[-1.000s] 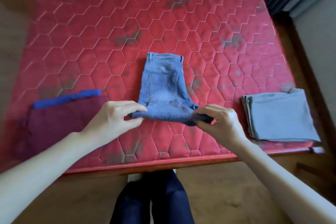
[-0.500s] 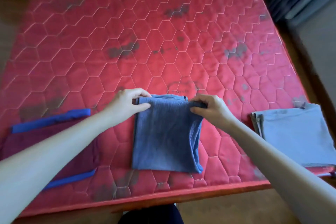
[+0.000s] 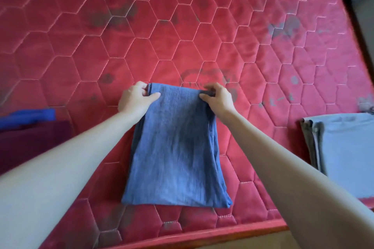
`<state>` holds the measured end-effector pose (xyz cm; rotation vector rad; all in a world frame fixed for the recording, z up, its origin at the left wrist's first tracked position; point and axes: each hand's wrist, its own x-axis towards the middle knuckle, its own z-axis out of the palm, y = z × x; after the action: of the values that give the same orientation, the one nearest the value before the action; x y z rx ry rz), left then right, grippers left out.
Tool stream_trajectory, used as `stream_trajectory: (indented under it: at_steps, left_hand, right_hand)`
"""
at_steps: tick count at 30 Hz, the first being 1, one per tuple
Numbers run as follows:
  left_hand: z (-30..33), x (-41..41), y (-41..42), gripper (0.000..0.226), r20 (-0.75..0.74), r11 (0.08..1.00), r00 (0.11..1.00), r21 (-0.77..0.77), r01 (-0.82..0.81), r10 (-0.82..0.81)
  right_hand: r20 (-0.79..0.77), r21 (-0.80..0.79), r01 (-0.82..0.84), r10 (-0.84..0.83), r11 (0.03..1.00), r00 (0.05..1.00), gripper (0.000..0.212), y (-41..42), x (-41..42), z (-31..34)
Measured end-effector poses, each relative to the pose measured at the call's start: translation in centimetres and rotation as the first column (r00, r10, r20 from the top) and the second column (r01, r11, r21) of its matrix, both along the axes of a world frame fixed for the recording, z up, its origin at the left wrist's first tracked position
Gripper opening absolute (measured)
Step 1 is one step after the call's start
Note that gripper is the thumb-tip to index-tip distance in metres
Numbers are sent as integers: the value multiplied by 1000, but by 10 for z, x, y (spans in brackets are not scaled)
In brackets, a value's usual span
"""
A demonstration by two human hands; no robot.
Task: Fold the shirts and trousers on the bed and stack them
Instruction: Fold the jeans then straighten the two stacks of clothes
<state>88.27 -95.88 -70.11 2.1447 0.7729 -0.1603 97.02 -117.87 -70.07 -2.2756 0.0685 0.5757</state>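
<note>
- Blue denim first: the folded jeans (image 3: 176, 147) lie flat in the lower middle of the frame, on the red quilted mattress (image 3: 182, 36), with the folded end closest to the bottom edge of the picture and the far end up around the centre.
- Left hand (image 3: 134, 98) has the top left corner of the jeans – thumb lies on top of the fabric, fingers are curled round the edge, so it's pinching that corner.
- Right hand (image 3: 217, 97) does the same at the top right corner, fingers bent over the far edge and thumb pressed on the denim. Both bare forearms come in from the bottom corners of the frame.
- Over at the right edge, a bit below the middle, there's a folded grey garment (image 3: 344, 151) lying flat on the mattress, well apart from the jeans. You can see its stacked layers along its left side. Can't tell if it's a shirt or trousers.
- At the left edge, about mid height, a dark maroon garment (image 3: 34, 137) with a bright blue strip (image 3: 30, 115) along its upper side – partly cut off by the frame and a bit blurry.
- Mattress has hexagon stitching and dark grey smudges scattered across the upper half; its red border (image 3: 202, 234) runs along the bottom of the picture.
</note>
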Motion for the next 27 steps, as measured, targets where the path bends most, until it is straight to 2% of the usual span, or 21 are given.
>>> stream_trajectory:
  at_steps: [2,4,6,9,10,12,13,15,18,22,27]
  left_hand:
    - [3,-13,-5,37,-60,999,998,28,21,-19]
    - [4,-30,-11,37,-101,999,994,25,43,-40]
    - [5,-43,-16,33,-93,997,995,-64,42,-48]
    - [11,-50,-19,20,-103,948,994,-313,-64,33]
    - [12,-53,-20,19,-121,918,990,-381,-108,66]
    - [13,-64,-21,24,-156,897,984,-417,-148,90]
    - [14,-71,-22,26,-159,908,984,-394,-140,83]
    - [14,-86,-24,25,-127,952,991,-293,-83,48]
    - [18,-98,-29,21,-33,984,999,-173,-48,43]
    - [22,-114,-31,23,67,986,987,-93,-139,145]
    - [14,-116,-36,22,-5,987,988,-36,-154,154]
  right_hand:
    - [5,80,148,-149,986,989,56,-2,-18,4]
    - [-58,115,266,-261,957,964,62,-3,-38,9]
    - [-140,114,310,-293,944,946,52,-4,-59,11]
    - [-240,125,319,-283,940,929,40,-7,-86,10]
    - [-249,124,321,-284,939,926,37,-10,-95,11]
    - [-208,86,303,-281,949,937,26,-17,-111,14]
    - [-166,50,285,-273,957,947,23,-20,-118,15]
    - [-53,-9,232,-233,973,971,34,-22,-130,20]
    - [61,32,180,-182,983,981,41,-17,-139,27]
    - [82,63,173,-178,983,981,39,-6,-138,27]
    - [25,-65,274,-272,960,962,39,-1,-138,18]
